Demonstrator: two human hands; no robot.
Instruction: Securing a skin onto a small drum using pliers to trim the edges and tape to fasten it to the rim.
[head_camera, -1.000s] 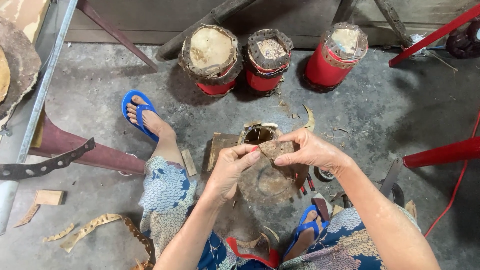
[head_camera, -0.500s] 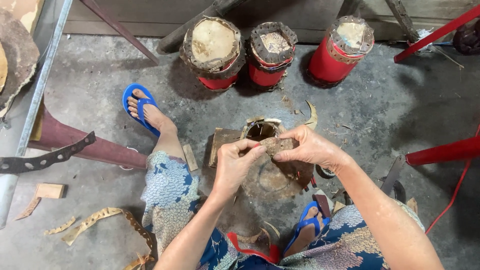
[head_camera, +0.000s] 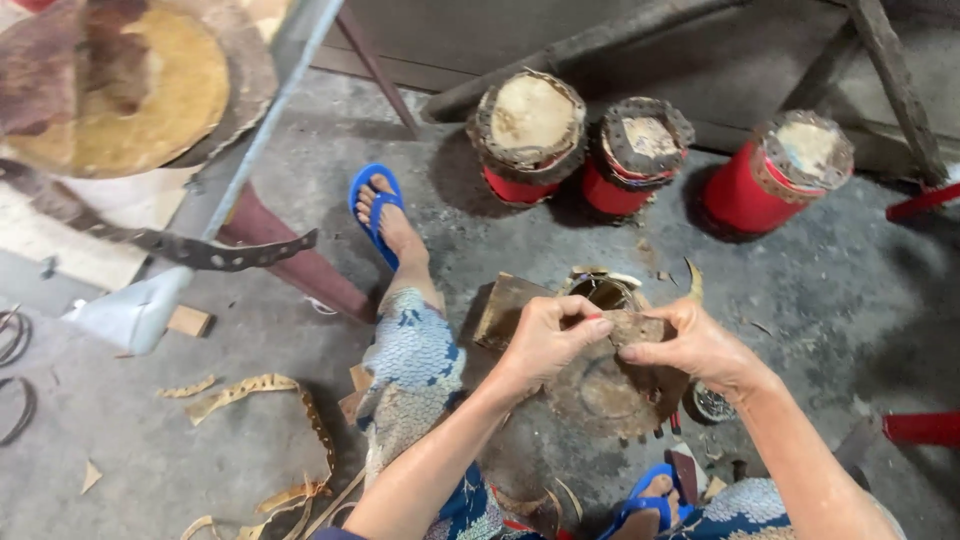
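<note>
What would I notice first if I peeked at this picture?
Probably the three red drums standing in a row on the grey floor at the top. Next, in the middle, the left hand and right hand pinch the edge of a round brown hide. A bright blue sandal sits on the foot stretched out to the left.

Floor: grey concrete (head_camera: 850, 300), scuffed | 12 o'clock: three red drums (head_camera: 528, 135) by a wooden beam (head_camera: 600, 40) | 9 o'clock: metal pole (head_camera: 270, 110) | 7 o'clock: hide scraps (head_camera: 240, 390).
</note>
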